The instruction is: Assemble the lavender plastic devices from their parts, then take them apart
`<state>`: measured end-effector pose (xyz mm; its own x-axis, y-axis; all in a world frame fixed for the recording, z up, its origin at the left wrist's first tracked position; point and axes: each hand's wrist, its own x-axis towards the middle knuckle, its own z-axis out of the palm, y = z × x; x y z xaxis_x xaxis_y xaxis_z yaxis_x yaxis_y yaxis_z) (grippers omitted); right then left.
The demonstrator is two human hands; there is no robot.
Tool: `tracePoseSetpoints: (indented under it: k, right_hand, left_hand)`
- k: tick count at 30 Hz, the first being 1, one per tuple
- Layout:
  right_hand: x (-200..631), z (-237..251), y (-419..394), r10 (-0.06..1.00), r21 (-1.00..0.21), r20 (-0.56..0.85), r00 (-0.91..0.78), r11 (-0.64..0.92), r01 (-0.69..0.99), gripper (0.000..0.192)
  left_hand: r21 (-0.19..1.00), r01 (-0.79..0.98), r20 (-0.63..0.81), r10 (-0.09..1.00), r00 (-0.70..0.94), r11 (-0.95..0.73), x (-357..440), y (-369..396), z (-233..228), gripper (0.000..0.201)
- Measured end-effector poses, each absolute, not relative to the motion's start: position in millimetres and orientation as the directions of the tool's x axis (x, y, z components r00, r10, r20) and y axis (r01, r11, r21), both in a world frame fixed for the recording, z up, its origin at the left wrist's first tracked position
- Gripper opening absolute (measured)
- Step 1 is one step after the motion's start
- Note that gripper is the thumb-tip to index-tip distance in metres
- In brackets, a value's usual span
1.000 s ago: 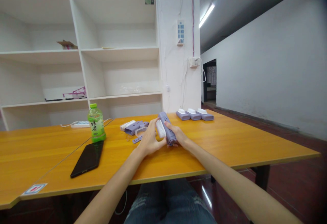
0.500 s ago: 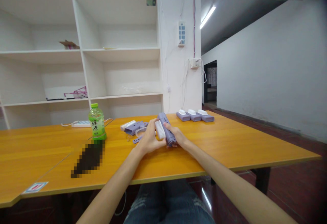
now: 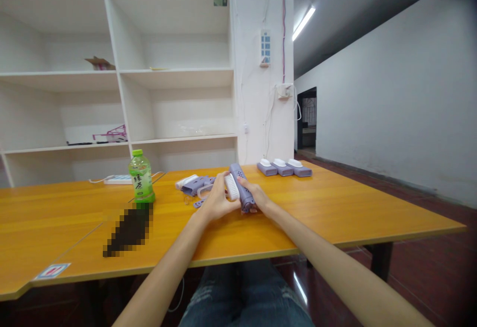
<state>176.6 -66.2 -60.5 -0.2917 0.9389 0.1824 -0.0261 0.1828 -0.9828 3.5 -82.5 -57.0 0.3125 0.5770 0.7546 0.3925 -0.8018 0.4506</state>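
Both my hands meet over the middle of the orange table (image 3: 335,212). My right hand (image 3: 257,199) grips a long purple plastic housing (image 3: 241,188) that stands tilted on the tabletop. My left hand (image 3: 216,203) holds the white ribbed piece (image 3: 231,187) pressed against the housing's side. Just behind my left hand lie more purple and white parts (image 3: 194,185), loose on the table.
Three finished purple-and-white units (image 3: 283,167) sit in a row at the far right of the table. A green tea bottle (image 3: 140,177), a dark flat device (image 3: 128,230) and a white power strip (image 3: 117,180) are to the left. White shelving (image 3: 119,68) stands behind.
My hands and the purple housing have barely moved; the view has shifted slightly.
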Motion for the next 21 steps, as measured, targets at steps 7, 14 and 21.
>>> tracePoseSetpoints:
  k: [7, 14, 21]
  right_hand:
    - [176.1, -61.1, -66.8, 0.947, -0.98, 0.199, -0.253, 0.2, -0.022, 0.058]
    - [176.7, -62.1, -64.9, 0.95, -0.977, 0.209, -0.232, 0.215, 0.0, 0.061]
    - [177.4, -66.7, -62.1, 0.938, -0.969, 0.239, -0.252, 0.249, 0.006, 0.063]
  left_hand:
    - [0.522, 0.359, 0.725, 0.624, 0.29, -0.774, 4.6, -77.8, -60.4, 0.082]
    - [0.551, 0.323, 0.718, 0.634, 0.287, -0.77, 5.8, -75.7, -61.2, 0.088]
    - [0.644, 0.246, 0.678, 0.69, 0.255, -0.724, 8.0, -76.9, -62.4, 0.085]
